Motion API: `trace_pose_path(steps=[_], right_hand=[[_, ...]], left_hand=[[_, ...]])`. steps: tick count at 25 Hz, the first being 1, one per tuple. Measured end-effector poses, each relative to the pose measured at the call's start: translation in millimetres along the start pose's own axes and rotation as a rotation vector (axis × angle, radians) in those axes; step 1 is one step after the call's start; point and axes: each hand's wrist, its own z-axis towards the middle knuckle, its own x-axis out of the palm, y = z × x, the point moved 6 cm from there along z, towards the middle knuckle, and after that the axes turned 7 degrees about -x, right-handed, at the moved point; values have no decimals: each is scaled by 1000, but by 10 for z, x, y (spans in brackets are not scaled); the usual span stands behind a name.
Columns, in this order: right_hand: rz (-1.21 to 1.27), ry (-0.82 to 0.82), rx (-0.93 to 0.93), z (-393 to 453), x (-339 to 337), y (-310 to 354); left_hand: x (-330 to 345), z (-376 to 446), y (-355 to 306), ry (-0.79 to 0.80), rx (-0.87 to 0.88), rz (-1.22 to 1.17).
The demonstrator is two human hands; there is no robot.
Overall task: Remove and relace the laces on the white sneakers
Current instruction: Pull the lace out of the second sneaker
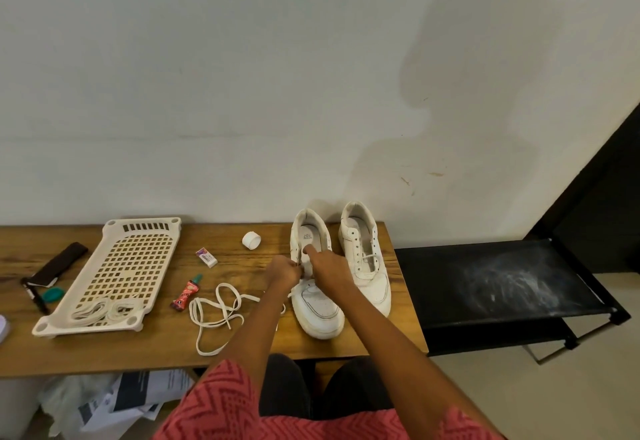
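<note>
Over the near sneaker on the worktop, the left hand pinches its lace while the right hand, forefinger outstretched, touches the tongue; a loose lace lies left of that sneaker.

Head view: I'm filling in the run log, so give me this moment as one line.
stage: lacing left sneaker | left hand: pinching lace at eyelets | right hand: on tongue, forefinger out | right sneaker: partly laced | loose lace: on table

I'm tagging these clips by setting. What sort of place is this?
Probably a home room or small workspace: a wooden table against a plain white wall, a black rack shelf beside it, and loose papers on the floor beneath.
</note>
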Motion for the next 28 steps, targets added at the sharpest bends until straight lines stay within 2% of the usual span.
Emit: trace_pose_path(steps=[2, 6, 7, 8, 9, 11, 12, 14, 15, 16, 17, 20, 21, 22, 23, 25, 27, 28], right_hand=[[164, -164, 80, -45, -69, -153], [657, -822, 541, -436, -559, -834], [692, -926, 614, -532, -674, -994], [680, -961, 627, -574, -760, -1109], [679, -931, 586, -573, -835, -1151], [700, -717, 452, -489, -880, -1050], [696, -511, 408, -426, -802, -969], [599, 80, 384, -386, -473, -759], [520, 325, 404, -433, -293, -691], [421, 431, 413, -465, -180, -658], [336, 402, 417, -457, -141, -643], [324, -8, 416, -362, -316, -570], [348, -89, 382, -327, -372, -524], [347, -93, 347, -282, -371, -503], [317, -29, 322, -242, -327, -484], [245, 193, 307, -217, -184, -447], [321, 357, 304, -237, -91, -416], [374, 379, 293, -243, -82, -400]], left_hand=[[4, 13, 9, 1, 3, -13], [0, 29, 12, -19, -8, -45], [0, 27, 6, -22, -5, -37], [-3, 12, -4, -25, -1, -22], [-5, 1, -14, -30, 0, -8], [-7, -25, -36, -33, 7, 10], [-14, -45, -52, -35, 11, 19], [-38, -110, -82, -48, 25, 55], [-45, -140, -99, -60, 42, 77], [-50, -179, -123, -81, 66, 97], [-52, -219, -152, -111, 98, 115], [-73, -347, -219, -215, 178, 83], [-80, -371, -238, -244, 217, 91], [-77, -387, -257, -260, 265, 118], [-64, -389, -272, -263, 312, 136], [-48, -376, -278, -237, 372, 136], [-27, -350, -263, -194, 400, 147], [-16, -345, -257, -171, 412, 161]])
